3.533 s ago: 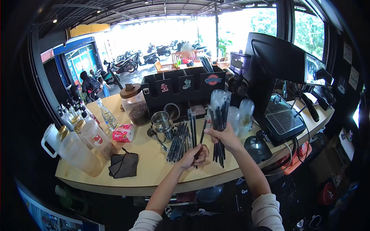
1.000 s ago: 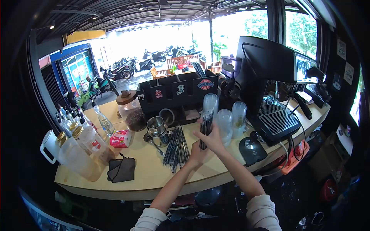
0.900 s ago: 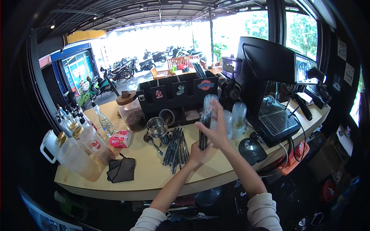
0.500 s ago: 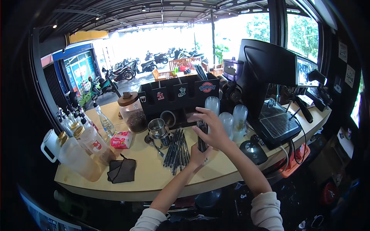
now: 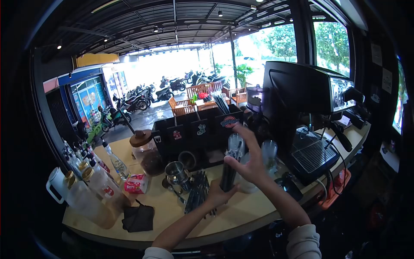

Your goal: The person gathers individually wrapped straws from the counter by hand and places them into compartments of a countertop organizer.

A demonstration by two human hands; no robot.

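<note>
A bundle of dark, thin straws in clear wrappers stands nearly upright above the counter. My left hand is closed round its lower end. Beside the top of the bundle, my right hand has its fingers spread, with the thumb at the straws; whether it presses on them I cannot tell. More of these straws lie in a loose pile on the counter, just left of my left hand. A metal cup and a spoon are left of the pile.
Behind the hands stands a black organizer box. Plastic cups and an espresso machine are to the right. A wooden-lidded jar, a tissue pack, a dark cloth and several bottles and jugs stand left.
The view has tipped upward. My right hand's fingers have lifted and spread away from the straws, whose tops now show. My left hand still holds the bundle.
</note>
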